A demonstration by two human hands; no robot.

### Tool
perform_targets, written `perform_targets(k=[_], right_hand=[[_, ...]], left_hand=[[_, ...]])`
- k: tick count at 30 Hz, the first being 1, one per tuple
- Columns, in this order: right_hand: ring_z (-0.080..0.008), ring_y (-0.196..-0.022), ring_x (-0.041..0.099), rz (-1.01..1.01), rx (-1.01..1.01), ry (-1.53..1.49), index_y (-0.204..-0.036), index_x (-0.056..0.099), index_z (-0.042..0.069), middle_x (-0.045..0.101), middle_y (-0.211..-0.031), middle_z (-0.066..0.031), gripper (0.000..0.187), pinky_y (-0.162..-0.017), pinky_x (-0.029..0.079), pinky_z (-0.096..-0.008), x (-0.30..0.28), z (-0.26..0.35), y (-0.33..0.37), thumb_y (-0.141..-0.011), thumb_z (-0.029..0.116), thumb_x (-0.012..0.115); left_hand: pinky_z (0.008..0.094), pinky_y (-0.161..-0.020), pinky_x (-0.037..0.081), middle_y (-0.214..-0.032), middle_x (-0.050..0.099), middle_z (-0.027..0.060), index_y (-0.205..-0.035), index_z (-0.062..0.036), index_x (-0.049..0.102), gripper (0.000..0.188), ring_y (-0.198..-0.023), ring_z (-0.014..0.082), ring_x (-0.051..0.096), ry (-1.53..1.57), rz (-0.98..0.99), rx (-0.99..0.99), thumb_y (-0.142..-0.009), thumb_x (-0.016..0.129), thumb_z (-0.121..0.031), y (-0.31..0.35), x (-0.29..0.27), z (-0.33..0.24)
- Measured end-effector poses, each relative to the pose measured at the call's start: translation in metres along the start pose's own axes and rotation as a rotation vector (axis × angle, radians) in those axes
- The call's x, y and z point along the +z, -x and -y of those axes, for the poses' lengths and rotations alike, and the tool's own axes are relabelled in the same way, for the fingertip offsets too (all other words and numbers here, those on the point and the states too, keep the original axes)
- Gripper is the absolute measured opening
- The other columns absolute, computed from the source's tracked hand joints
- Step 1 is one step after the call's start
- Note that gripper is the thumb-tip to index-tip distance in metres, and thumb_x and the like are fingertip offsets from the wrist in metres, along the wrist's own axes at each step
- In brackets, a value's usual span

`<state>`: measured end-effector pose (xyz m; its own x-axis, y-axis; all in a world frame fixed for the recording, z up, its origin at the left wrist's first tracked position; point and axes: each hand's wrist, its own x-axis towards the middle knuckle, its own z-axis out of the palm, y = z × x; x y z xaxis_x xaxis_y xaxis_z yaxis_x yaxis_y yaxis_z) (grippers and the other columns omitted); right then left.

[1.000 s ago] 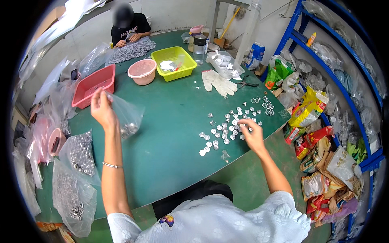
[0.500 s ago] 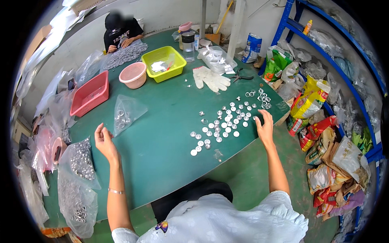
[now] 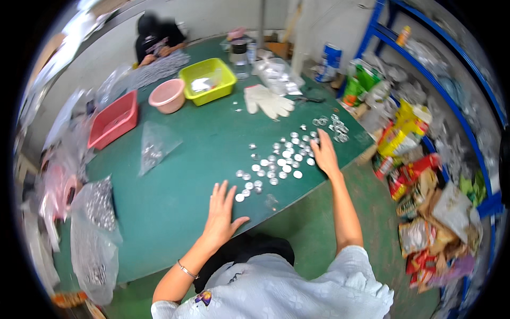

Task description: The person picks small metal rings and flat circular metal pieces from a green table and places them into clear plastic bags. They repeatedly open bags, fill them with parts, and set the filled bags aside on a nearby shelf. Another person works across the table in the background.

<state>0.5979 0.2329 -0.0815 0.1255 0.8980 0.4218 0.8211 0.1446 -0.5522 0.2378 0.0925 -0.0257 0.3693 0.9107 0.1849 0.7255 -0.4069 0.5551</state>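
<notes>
Head view showed some forty silver discs (image 3: pixel 281 159) between two flat, open, empty hands, left hand (image 3: pixel 220 212) and right hand (image 3: pixel 324 154), on one green counter (image 3: pixel 175 181).

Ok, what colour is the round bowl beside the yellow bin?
Pink bowl, clearest in the head view.

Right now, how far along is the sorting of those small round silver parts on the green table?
Done: filled clear bags sit at the table's left end. In hand: the right hand rests on the loose silver discs; the left hand lies flat and empty on the green table. Left: dozens of discs lie loose, and one small bag lies nearly empty.
</notes>
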Motion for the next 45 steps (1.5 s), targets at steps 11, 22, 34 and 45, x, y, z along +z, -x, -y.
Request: perform_targets(k=[11,22,34,45], right_hand=[[-0.0277,-0.085,0.06,-0.099,-0.74,-0.166,-0.098,0.064,0.003,0.064,-0.092,-0.0133,0.019,-0.081,0.047,-0.0355,0.0,0.219,0.108,-0.09,0.018,0.056],[-0.0312,-0.087,0.058,0.697,-0.806,-0.771,-0.096,0.065,0.003,0.062,-0.097,-0.0178,0.016,-0.083,0.046,-0.0389,0.019,0.335,0.152,-0.09,0.014,0.055],[-0.029,-0.075,0.058,0.653,-0.895,-0.827,-0.087,0.062,-0.002,0.061,-0.082,-0.015,0.011,-0.073,0.045,-0.0365,0.033,0.352,0.138,-0.077,-0.006,0.058],[-0.0323,-0.092,0.059,0.023,-1.084,-0.485,-0.1,0.058,-0.003,0.06,-0.098,-0.0175,0.019,-0.08,0.046,-0.037,0.018,0.461,-0.093,-0.081,0.001,0.059]], left_hand=[[0.0443,-0.108,0.024,-0.14,0.026,0.0191,-0.132,-0.0037,0.035,0.058,-0.133,0.0367,0.024,0.231,-0.673,-0.109,-0.08,0.062,-0.006,0.12,-0.037,0.004],[0.0398,-0.096,0.037,-0.115,0.049,0.0223,-0.117,0.0037,0.046,0.041,-0.11,0.0344,0.047,-1.42,-1.772,-0.945,-0.08,0.055,-0.013,0.501,-0.294,-0.13],[0.0343,-0.094,0.041,-0.118,0.055,0.017,-0.123,0.0041,0.047,0.042,-0.107,0.0238,0.054,-1.011,-2.106,-1.002,-0.084,0.056,-0.008,0.694,-0.278,-0.087],[0.0349,-0.083,0.044,-0.109,0.053,0.016,-0.108,-0.0004,0.054,0.032,-0.104,0.0285,0.052,-0.225,-1.245,-0.615,-0.076,0.053,0.005,0.277,-0.169,0.089]])
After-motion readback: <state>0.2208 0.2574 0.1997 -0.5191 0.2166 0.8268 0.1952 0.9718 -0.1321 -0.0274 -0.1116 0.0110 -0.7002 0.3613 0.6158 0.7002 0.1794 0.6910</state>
